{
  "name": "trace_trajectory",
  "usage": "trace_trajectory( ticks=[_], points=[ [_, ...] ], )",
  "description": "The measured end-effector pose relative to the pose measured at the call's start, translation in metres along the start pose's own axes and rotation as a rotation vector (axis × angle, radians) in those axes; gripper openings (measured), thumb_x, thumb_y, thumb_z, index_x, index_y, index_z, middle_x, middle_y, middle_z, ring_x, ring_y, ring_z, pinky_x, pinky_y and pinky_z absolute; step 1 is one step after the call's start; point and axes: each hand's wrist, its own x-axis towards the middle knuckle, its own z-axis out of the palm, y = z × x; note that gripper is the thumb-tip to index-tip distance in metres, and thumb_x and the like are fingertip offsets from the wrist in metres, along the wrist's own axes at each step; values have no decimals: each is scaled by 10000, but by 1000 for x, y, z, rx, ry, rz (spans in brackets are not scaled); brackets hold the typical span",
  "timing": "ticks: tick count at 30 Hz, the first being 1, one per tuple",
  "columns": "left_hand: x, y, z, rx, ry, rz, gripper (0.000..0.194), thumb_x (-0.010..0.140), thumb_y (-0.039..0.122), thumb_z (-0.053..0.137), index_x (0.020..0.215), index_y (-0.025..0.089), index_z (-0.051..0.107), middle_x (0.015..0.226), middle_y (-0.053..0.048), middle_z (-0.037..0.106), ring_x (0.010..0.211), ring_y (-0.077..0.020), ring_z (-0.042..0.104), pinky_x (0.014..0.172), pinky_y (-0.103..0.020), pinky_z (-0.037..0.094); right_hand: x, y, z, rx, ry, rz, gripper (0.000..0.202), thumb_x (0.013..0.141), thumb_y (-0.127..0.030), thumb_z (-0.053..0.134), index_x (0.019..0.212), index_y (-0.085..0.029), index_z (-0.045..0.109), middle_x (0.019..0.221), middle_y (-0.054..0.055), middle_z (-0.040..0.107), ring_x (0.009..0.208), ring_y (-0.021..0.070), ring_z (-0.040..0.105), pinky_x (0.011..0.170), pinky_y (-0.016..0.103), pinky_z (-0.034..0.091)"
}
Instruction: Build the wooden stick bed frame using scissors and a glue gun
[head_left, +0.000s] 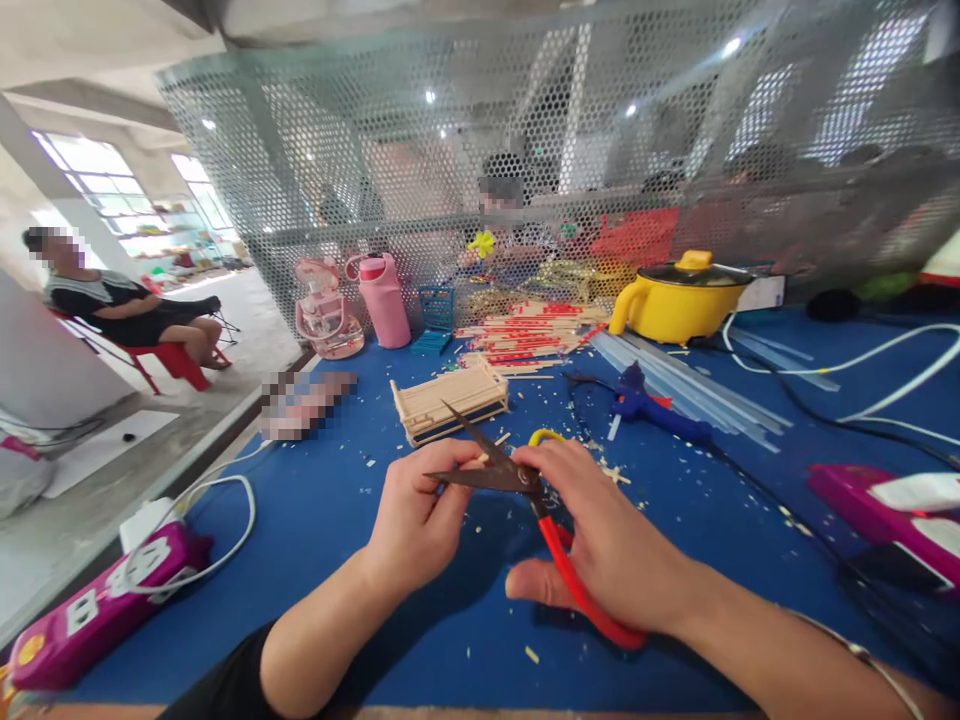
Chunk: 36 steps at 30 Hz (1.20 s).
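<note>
Head view: a blue table (315, 520) strewn with wood chips, backed by a perforated metal screen (450, 150), in a bright workshop. The right hand (607, 545) grips red-handled scissors (525, 490), blades open. The left hand (416, 520) pinches a small wooden stick (491, 452) at the blades. Just behind the scissors sits a stick-built model bed (450, 400); farther back, loose sticks (525, 335), a yellow pot (679, 298), a pink bottle (382, 298). Right of the scissors lies a blue glue gun (649, 405); left, a pink power strip (105, 600).

Stick frame (450, 400) blocks ahead; sides open
</note>
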Motion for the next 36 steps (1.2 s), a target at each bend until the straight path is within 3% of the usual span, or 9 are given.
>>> trace_trajectory(
  ticks=[4, 7, 15, 28, 31, 36],
  points=[
    [0, 2, -2, 26, -21, 7, 187, 879, 155, 482, 854, 174, 667, 755, -10, 687, 652, -100, 582, 630, -195, 435, 0, -1, -1, 2, -10, 5, 773, 587, -596, 759, 1185, -202, 470, 1087, 102, 582, 988, 259, 534, 866, 418, 457],
    [0, 3, 0, -34, -57, -74, 191, 875, 177, 482, 804, 161, 659, 730, -22, 680, 661, -119, 590, 635, -214, 446, 0, -2, -1, -3, 2, 3, 775, 574, -615, 756, 1175, -205, 488, 1063, 98, 587, 963, 258, 543, 851, 422, 461],
    [1, 4, 0, -561, -241, -373, 245, 837, 352, 589, 707, 155, 652, 660, -26, 654, 629, -124, 569, 635, -237, 461, 4, 5, -5, -126, 41, -86, 775, 551, -678, 723, 1135, -201, 543, 948, 85, 581, 859, 247, 517, 784, 413, 450],
    [1, 0, -6, -787, -348, -418, 255, 756, 385, 697, 684, 148, 639, 649, -29, 644, 612, -120, 566, 625, -244, 453, 4, 4, -7, -41, 9, -125, 814, 499, -665, 758, 1131, -216, 508, 922, 54, 552, 824, 211, 506, 739, 349, 454],
    [2, 1, -4, -722, -291, -375, 258, 770, 390, 682, 690, 147, 655, 645, -34, 653, 627, -129, 581, 631, -247, 474, 5, 3, -7, 22, 2, -112, 800, 507, -649, 764, 1130, -219, 506, 941, 52, 570, 840, 209, 527, 753, 338, 460],
    [1, 7, 5, -433, 38, -261, 163, 802, 319, 661, 797, 167, 720, 712, -21, 708, 658, -115, 622, 636, -211, 508, 5, -3, -5, 195, -4, 74, 659, 678, -666, 640, 1129, -209, 494, 1010, 59, 601, 863, 195, 574, 768, 322, 477]
  ],
)
